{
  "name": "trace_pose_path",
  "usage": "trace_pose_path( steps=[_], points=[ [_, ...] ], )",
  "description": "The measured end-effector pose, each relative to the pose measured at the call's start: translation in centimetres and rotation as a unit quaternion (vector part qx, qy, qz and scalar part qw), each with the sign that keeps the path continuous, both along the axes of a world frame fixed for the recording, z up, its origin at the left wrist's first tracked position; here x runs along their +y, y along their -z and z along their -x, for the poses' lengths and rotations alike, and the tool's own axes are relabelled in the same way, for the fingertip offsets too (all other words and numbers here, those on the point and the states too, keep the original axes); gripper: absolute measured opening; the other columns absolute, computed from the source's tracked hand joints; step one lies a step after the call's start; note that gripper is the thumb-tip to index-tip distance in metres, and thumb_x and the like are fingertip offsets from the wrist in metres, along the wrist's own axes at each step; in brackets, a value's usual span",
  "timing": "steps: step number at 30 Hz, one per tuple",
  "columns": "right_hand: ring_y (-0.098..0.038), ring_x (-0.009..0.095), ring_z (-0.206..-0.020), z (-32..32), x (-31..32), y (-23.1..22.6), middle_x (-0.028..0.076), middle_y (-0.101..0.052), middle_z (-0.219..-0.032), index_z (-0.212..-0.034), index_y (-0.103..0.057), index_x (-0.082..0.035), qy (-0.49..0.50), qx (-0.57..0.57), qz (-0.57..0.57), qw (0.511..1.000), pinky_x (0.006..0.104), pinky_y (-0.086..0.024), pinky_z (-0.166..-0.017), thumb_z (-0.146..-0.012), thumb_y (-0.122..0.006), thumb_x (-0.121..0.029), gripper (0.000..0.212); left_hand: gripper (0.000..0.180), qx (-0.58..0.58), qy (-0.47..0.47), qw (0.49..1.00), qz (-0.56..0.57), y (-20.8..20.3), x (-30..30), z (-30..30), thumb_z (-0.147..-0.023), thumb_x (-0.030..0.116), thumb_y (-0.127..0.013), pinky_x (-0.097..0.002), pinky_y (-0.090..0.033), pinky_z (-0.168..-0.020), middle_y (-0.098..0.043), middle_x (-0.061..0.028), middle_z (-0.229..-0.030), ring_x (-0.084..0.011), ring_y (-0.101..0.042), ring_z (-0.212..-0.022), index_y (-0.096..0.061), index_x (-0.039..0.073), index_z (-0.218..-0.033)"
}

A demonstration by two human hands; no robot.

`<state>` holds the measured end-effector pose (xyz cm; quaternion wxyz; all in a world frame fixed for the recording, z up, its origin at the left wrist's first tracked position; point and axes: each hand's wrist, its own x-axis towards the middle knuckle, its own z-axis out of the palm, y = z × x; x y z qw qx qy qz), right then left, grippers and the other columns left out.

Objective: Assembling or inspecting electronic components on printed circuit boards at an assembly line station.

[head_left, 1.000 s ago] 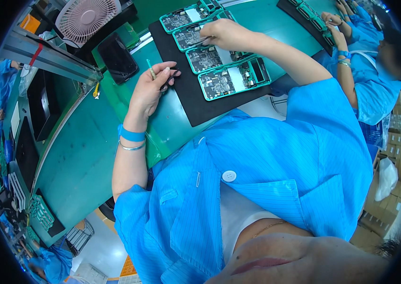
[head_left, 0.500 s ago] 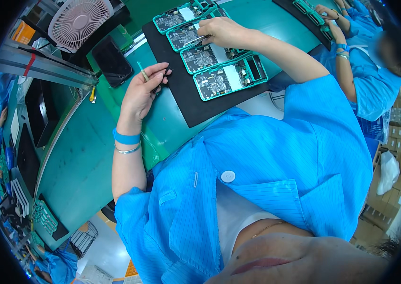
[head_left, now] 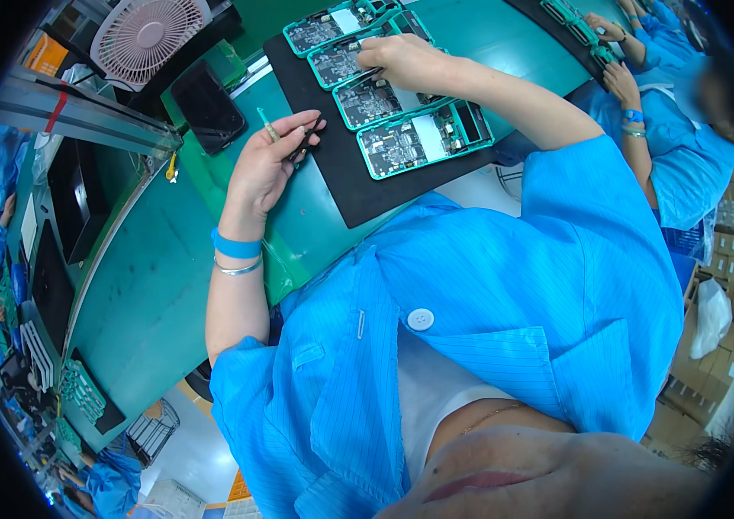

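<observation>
Several green-framed housings with dark circuit boards lie in a slanting row on a black mat [head_left: 351,197]. My right hand [head_left: 406,62] reaches over the far part of the row, fingers pinched above a housing [head_left: 330,66]; whatever is between the fingertips is too small to tell. Closest to me lies another housing [head_left: 391,154] with a white patch. My left hand [head_left: 256,169], left of the mat, is closed around a thin pale stick [head_left: 270,128] with a green end. Small dark pieces [head_left: 305,143] also show at its fingertips, their kind unclear.
A black phone-like slab [head_left: 209,105] lies left of the mat on the green table [head_left: 155,277]. Behind it stand a pink fan [head_left: 149,41] and a metal post [head_left: 94,121]. At the right, a co-worker's hand [head_left: 620,85] is by more green housings [head_left: 568,19].
My left hand has shifted slightly right and up, toward the mat's edge, still with the stick. My right hand stays over the housings, its fingertips slightly moved. The thin metallic glint beneath them no longer shows.
</observation>
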<state>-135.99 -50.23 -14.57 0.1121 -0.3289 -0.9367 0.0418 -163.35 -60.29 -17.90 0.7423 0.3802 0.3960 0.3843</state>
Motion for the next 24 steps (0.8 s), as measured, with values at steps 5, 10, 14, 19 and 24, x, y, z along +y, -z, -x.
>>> trace_pose_path(
  steps=[5,10,14,19,24],
  points=[
    [-0.065,0.031,-0.082,2.4,-3.0,-1.9,0.007,-0.061,-0.097,-0.101,-0.065,-0.008,-0.115,0.117,-0.008,0.986,0.0408,-0.054,-0.067,-0.078,-0.069,-0.003,0.024,0.032,-0.055,0.013,0.998,0.003,-0.8,-0.2,-0.7,-0.097,0.007,-0.057,-0.0228,-0.048,-0.083,-0.068,-0.0091,-0.117,-0.012,-0.063,-0.097,-0.061,-0.002,-0.128],
    [-0.064,0.03,-0.074,5.8,-6.6,-1.7,0.008,-0.061,-0.093,-0.108,-0.067,-0.009,-0.258,0.158,-0.036,0.952,0.0397,-0.053,-0.056,-0.073,-0.065,0.003,0.037,0.031,-0.108,0.02,0.994,0.004,0.1,-0.5,-0.9,-0.097,0.006,-0.058,-0.0236,-0.05,-0.082,-0.069,-0.0064,-0.108,-0.0121,-0.064,-0.094,-0.061,-0.004,-0.126],
    [-0.064,0.031,-0.073,4.7,-5.9,-1.0,0.008,-0.058,-0.086,-0.098,-0.066,-0.006,-0.225,0.131,-0.016,0.965,0.0408,-0.053,-0.058,-0.073,-0.066,0.003,0.026,0.036,-0.154,0.046,0.987,0.017,-0.3,-0.8,-1.1,-0.097,0.006,-0.057,-0.0244,-0.05,-0.084,-0.068,-0.0081,-0.115,-0.0144,-0.065,-0.1,-0.056,-0.005,-0.131],
    [-0.063,0.033,-0.085,1.9,-5.8,-2.2,0.011,-0.058,-0.088,-0.096,-0.064,-0.003,-0.136,0.11,0.086,0.981,0.0419,-0.051,-0.07,-0.079,-0.07,-0.004,0.018,0.043,-0.117,0.082,0.99,-0.008,-2.0,-1.5,-1.8,-0.1,0.009,-0.054,-0.0243,-0.05,-0.082,-0.063,-0.0125,-0.13,-0.0181,-0.063,-0.116,-0.048,-0.002,-0.141],
    [-0.063,0.034,-0.088,-1.9,-5.1,-3.2,0.014,-0.063,-0.092,-0.098,-0.064,0.001,-0.039,-0.02,0.178,0.983,0.0436,-0.049,-0.078,-0.086,-0.069,-0.011,0.017,0.029,0.136,0.023,0.984,-0.108,-1.1,-1.6,-2.1,-0.099,0.012,-0.057,-0.0229,-0.048,-0.073,-0.068,-0.0083,-0.112,-0.0109,-0.059,-0.079,-0.061,0.0,-0.126]
  ],
)
